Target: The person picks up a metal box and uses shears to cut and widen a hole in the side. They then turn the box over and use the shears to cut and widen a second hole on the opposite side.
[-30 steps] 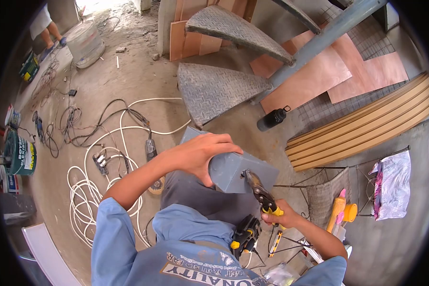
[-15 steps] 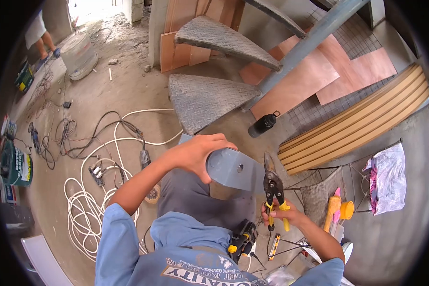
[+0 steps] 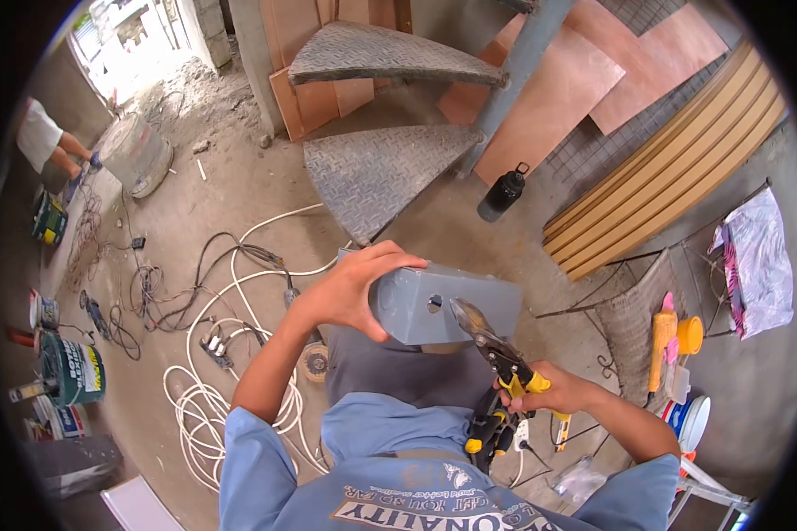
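Head cam: left hand (image 3: 350,296) is wrapped round the left end of a grey box (image 3: 474,310), held in front of the chest with its long axis running left to right. Right hand (image 3: 553,396) is closed on yellow-handled snips (image 3: 491,345) that point up-left, tips just beside the round hole (image 3: 434,303) in the near face. Shirt (image 3: 416,504) reads "ONALITY" upside down; the green can (image 3: 71,372) label is too small to read.

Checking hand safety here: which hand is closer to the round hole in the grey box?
Left. The left hand grips the grey box just beside the round hole; the right hand is lower, off the box, holding the snips whose blades point toward it.
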Action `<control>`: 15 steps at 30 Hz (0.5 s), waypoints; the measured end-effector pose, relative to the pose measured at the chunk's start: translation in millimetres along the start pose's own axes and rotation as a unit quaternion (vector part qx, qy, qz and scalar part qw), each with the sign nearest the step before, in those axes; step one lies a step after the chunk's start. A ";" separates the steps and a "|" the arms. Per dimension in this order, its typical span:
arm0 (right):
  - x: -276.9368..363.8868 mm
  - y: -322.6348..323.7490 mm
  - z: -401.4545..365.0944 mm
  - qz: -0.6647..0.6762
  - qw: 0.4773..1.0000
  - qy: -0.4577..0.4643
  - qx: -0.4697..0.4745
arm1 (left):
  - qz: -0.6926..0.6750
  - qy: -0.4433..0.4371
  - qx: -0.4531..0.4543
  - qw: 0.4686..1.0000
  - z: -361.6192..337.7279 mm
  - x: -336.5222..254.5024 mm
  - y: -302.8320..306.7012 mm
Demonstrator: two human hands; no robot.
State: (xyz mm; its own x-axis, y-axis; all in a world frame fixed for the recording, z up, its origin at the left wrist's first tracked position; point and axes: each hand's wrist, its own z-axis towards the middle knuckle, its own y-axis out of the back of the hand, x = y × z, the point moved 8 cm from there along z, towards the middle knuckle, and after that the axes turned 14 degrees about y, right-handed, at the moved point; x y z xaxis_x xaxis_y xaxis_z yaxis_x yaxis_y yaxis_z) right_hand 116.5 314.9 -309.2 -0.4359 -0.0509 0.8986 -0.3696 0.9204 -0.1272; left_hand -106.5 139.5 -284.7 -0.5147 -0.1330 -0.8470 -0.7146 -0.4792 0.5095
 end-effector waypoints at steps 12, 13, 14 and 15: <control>14.6 -16.8 -12.9 -0.146 0.985 -0.043 -0.084 | 0.018 0.022 -0.047 0.998 1.9 -14.0 -5.9; 15.3 -16.3 -15.1 -0.137 0.985 -0.051 -0.094 | 0.022 0.025 -0.050 0.998 2.7 -15.7 -6.4; 15.8 -16.0 -16.9 -0.131 0.985 -0.054 -0.097 | 0.020 0.026 -0.044 0.999 3.6 -17.1 -8.4; 14.9 -16.8 -18.3 -0.105 0.988 -0.058 -0.097 | 0.030 0.024 -0.048 0.998 4.2 -18.5 -9.3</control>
State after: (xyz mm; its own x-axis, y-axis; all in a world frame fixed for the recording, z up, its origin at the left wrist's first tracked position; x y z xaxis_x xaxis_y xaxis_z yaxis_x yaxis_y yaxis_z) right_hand 131.3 305.8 -286.0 -0.4610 -0.2816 0.8415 -0.3023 0.9414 0.1495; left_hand -92.3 150.1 -273.1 -0.5303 -0.2035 -0.8230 -0.6335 -0.5501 0.5442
